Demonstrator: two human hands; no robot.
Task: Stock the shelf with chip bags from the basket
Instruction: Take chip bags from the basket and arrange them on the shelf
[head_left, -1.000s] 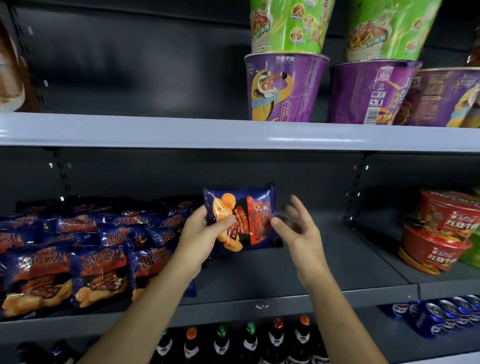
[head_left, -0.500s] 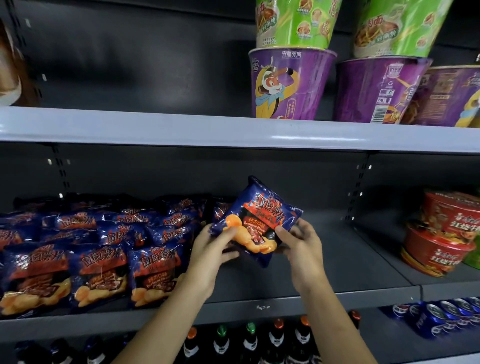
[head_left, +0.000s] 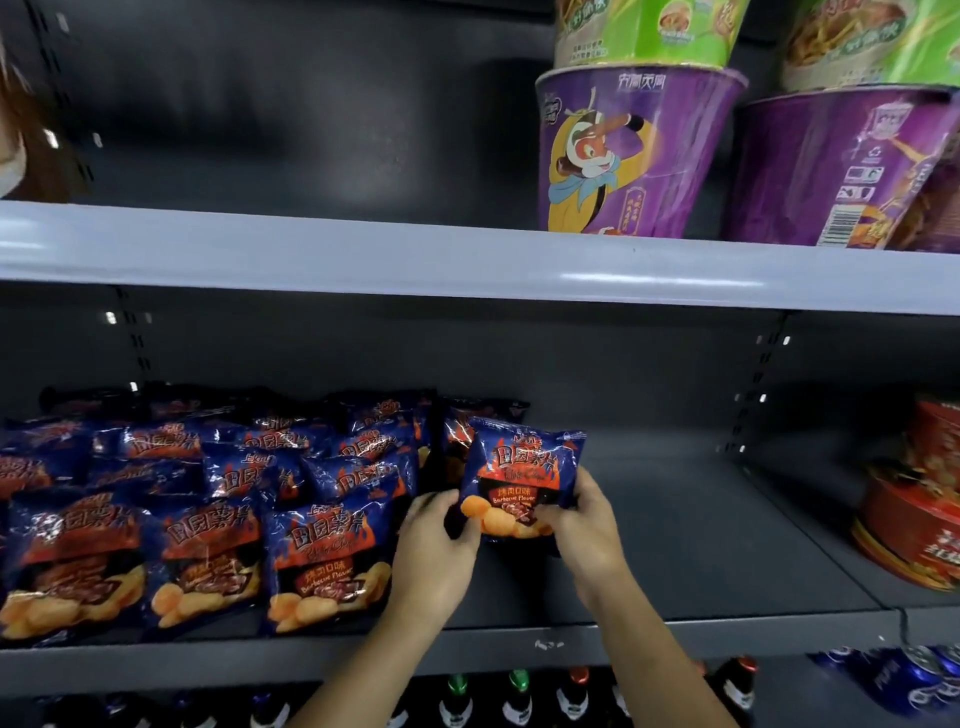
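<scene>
Shelf deck: a dark grey board (head_left: 701, 545) is shown under the grip and running on to its right.
Stocked chip bags: blue barbecue-flavour packs (head_left: 208, 519) are laid in overlapping rows to the left of the grip, the nearest just beside the left wrist.
Noodle cups: purple tubs (head_left: 634, 156) are stood on the board above the grip, with green tubs (head_left: 644, 31) stacked on them.
Red noodle bowls: a stack (head_left: 914, 519) is seen well to the right of the grip.
Held chip bag: one pack (head_left: 522, 478) is kept upright, face forward, between both hands; whether its base touches the board cannot be told.
Left hand: the hand (head_left: 431, 556) is clasped on the pack's lower left edge.
Right hand: the hand (head_left: 587, 530) is wrapped round the lower right corner, thumb across the front.
Bottles: capped necks (head_left: 514, 696) are lined up below the grip.
</scene>
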